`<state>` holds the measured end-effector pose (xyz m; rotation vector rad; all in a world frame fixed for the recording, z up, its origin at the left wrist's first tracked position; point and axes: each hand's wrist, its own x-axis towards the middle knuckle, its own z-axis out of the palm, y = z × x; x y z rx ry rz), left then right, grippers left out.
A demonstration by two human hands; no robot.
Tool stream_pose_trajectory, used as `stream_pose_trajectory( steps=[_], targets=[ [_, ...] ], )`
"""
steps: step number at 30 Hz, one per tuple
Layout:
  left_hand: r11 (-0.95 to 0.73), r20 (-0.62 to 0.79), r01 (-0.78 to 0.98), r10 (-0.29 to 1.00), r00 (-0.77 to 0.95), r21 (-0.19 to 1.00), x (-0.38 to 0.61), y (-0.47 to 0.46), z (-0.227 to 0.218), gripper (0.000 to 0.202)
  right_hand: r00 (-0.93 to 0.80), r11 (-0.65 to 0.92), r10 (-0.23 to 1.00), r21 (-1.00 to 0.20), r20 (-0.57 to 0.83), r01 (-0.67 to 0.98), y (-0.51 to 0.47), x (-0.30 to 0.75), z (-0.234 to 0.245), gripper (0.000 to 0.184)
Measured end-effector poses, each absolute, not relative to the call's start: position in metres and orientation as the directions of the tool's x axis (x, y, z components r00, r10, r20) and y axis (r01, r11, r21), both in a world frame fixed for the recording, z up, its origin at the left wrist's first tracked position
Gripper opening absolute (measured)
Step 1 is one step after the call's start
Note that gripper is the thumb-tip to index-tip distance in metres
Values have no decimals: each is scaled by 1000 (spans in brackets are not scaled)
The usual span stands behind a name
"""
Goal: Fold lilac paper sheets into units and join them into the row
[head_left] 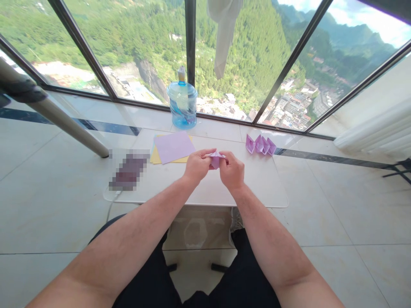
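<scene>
Between my two hands is a small folded piece of purple paper [215, 160], held above the white table [257, 184]. My left hand [198, 165] pinches its left side, and my right hand [231, 169] grips the right side. The fingers of both hands are closed on it and hide part of its edges. To the left of my hands lies a stack of paper sheets [175, 146], purple on top with yellow and a bluish edge under it. Several folded purple paper shapes [260, 145] stand in a row at the table's back right.
A blue water jug [182, 102] stands behind the table by the window. On the table's left lies a pixelated dark object [129, 171] with a white cable [111, 209]. A pole [70, 115] slants down at the left, and a white curtain [379, 111] hangs at the right.
</scene>
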<state>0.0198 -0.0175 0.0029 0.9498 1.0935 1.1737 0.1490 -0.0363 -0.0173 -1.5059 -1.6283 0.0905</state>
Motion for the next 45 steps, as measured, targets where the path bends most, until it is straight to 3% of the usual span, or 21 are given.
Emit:
stream_pose_trajectory(
  steps=[7,11,16,21,27,30,34,45],
  targets=[
    [170,-147,-456,985,86,874,8,-22,15,40,105,509,720,-624,687,593,-37,146,-13,27],
    [153,-132,-475,988,78,867,5,-25,18,33,136,497,760,-702,636,510,-41,143,-8,27],
    [150,-136,-435,989,64,888,5,-28,21,46,133,485,803,-767,581,420,-44,141,-5,27],
    [201,-155,-406,978,142,891,6,-30,25,58,75,499,805,-740,588,451,-48,138,-3,24],
    [79,-65,-219,995,70,973,-1,-24,20,57,197,275,929,-941,313,199,-43,140,-1,41],
    [-9,17,-77,995,100,997,-5,-21,16,58,187,202,957,-972,223,123,-38,145,0,41],
    [-63,58,27,988,141,998,-6,-23,15,55,147,192,965,-967,217,168,-36,149,0,29],
    [-114,113,13,992,63,993,0,-28,14,42,108,166,977,-975,183,150,-33,152,-6,32]
  ],
)
